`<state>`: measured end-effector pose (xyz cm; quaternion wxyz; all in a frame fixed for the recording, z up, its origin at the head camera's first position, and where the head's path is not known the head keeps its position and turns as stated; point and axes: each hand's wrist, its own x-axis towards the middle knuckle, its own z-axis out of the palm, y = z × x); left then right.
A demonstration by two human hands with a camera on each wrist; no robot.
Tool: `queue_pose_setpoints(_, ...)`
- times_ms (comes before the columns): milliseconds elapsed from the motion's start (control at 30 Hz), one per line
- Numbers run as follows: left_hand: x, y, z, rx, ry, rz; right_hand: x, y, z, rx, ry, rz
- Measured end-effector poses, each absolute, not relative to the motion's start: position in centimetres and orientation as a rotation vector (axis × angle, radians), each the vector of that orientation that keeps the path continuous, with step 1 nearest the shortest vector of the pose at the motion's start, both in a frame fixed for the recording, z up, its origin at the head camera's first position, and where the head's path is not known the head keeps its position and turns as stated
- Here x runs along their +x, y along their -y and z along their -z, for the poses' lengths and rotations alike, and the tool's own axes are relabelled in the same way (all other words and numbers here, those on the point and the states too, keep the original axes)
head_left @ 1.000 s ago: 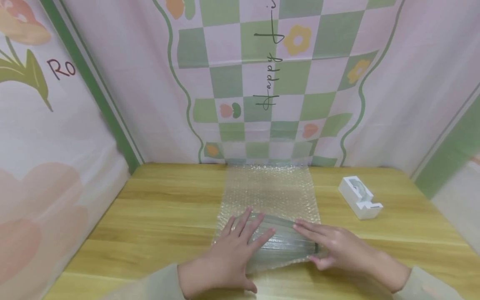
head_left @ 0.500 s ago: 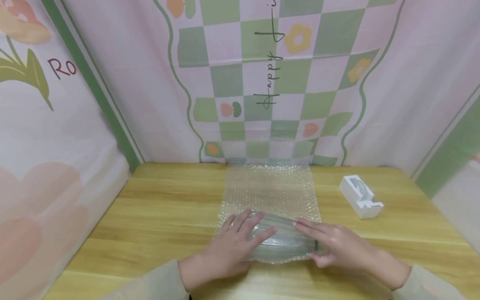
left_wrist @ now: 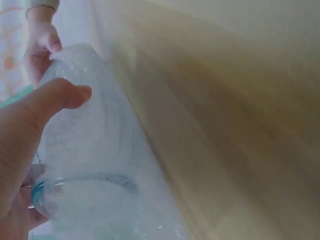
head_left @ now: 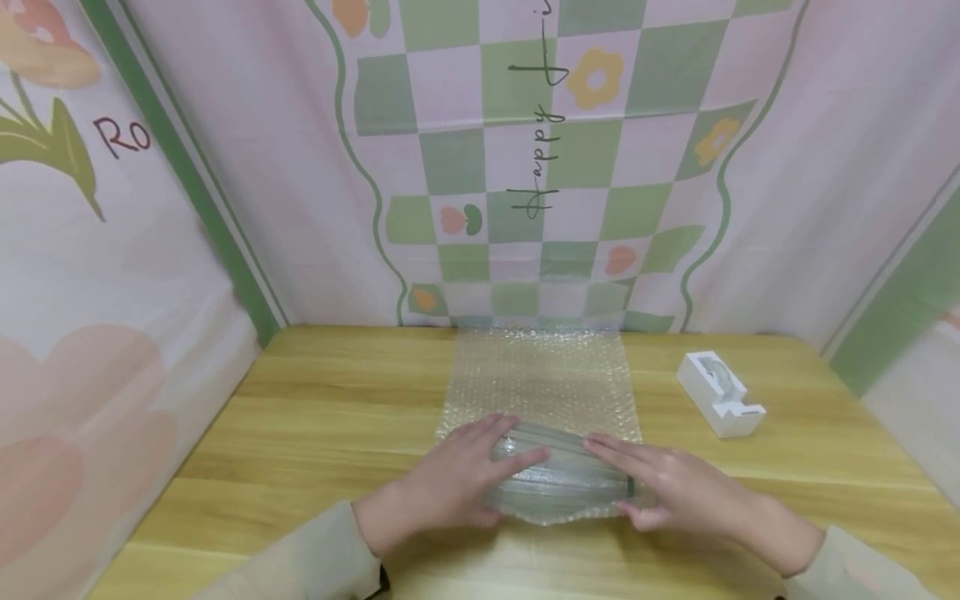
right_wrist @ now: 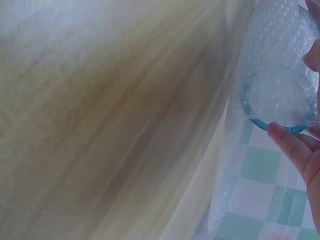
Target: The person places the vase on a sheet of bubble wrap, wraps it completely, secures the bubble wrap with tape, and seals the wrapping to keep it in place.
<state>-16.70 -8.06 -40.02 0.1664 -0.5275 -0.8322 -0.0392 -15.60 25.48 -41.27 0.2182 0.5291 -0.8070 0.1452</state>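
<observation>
The ribbed glass vessel lies on its side on the wood-grain table, with clear bubble wrap drawn over at least part of it. The left hand is clamped round the vessel's left end, thumb over the wrapped side and fingers round the far side. The right hand grips the vessel's right end, fingertips along its top and thumb at its near lower edge, with wrap caught there. Between them the hands hide both ends of the vessel from the head view. Beyond the vessel, the wrap's loose length runs to the table's far edge and meets the checked cloth hanging behind. A white tape dispenser stands beyond the vessel and to its right, apart from the wrap. Well to the vessel's left hangs a flower-printed cloth.
</observation>
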Motion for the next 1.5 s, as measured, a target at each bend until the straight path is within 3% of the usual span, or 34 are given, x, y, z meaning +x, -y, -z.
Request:
queue_pose_setpoints(533,-18.4,7.8,39.5,-1.526,2.501,0.255,-13.8,-23.7,39.8,1.149,2.705,-0.383)
queue_pose_setpoints(900,-19.0,7.4,38.8,-1.512,2.627,0.262,-14.6,-21.2,40.5,1.118,2.628,-0.382)
queue_pose_setpoints(1500,-20.3,7.5,37.9,-1.557,2.776,0.344,-16.3,-21.0,41.1,1.075,2.629,-0.424)
